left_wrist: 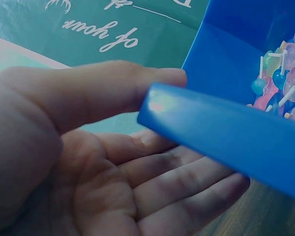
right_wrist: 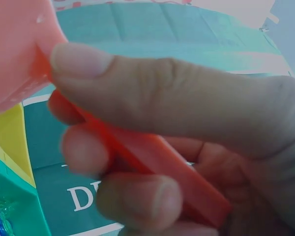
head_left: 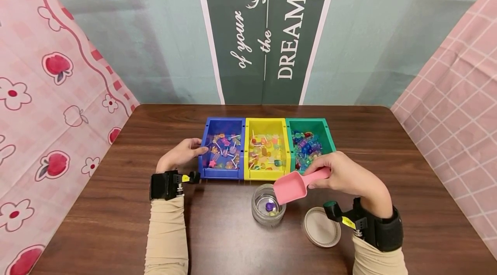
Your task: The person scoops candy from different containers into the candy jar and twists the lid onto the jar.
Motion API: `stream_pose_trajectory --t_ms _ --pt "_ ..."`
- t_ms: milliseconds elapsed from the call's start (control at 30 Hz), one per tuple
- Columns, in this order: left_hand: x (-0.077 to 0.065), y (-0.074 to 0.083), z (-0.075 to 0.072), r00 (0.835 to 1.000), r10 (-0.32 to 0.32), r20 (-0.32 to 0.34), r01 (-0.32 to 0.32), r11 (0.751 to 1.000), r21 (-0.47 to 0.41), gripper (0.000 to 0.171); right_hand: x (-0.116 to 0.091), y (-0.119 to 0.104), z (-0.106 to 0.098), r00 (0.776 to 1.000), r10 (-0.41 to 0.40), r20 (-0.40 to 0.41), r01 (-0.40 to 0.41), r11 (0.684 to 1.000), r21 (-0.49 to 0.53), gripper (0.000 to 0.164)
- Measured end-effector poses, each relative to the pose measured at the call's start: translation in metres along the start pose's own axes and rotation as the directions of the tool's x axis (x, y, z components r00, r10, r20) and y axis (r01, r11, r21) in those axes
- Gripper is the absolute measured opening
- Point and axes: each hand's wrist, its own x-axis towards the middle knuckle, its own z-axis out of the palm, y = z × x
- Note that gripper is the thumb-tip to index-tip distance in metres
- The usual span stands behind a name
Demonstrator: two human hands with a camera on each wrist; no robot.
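Observation:
My right hand [head_left: 343,173] grips the handle of a pink scoop [head_left: 290,187], its thumb [right_wrist: 152,93] along the top and fingers curled beneath. The scoop is tilted over the rim of a clear glass jar [head_left: 258,210], and nothing shows in its pan. A purple piece and a pale yellow one lie at the jar's bottom. At the left, my left hand [head_left: 181,154] holds the side wall of a blue bin [head_left: 223,174], thumb over the edge and fingers outside it. Small candy-like charms and lollipop shapes [left_wrist: 292,73] lie in that bin.
A yellow bin [head_left: 264,174] and a green bin [head_left: 330,137], both with colourful small pieces, adjoin the blue one. A round lid [head_left: 322,227] lies right of the jar on the brown wooden table [head_left: 217,240]. Printed cloths hang behind and at both sides.

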Motion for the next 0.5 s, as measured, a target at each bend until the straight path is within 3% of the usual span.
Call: stream_pose_trajectory --t_ms 133,267,500 --pt "0.000 -0.001 0.000 1.000 0.008 0.000 -0.008 1.000 -0.002 0.035 -0.002 -0.001 -0.002 0.997 0.045 0.059 -0.047 0.999 0.024 0.014" --pt "0.000 -0.001 0.000 1.000 0.005 0.003 -0.005 1.000 -0.009 0.035 -0.005 -0.001 -0.004 0.996 0.032 0.089 -0.035 0.999 0.032 0.016" --pt "0.001 -0.001 0.000 1.000 -0.007 0.005 0.007 1.000 -0.014 0.034 -0.014 0.002 -0.011 0.997 0.033 0.066 -0.035 0.999 0.026 0.017"
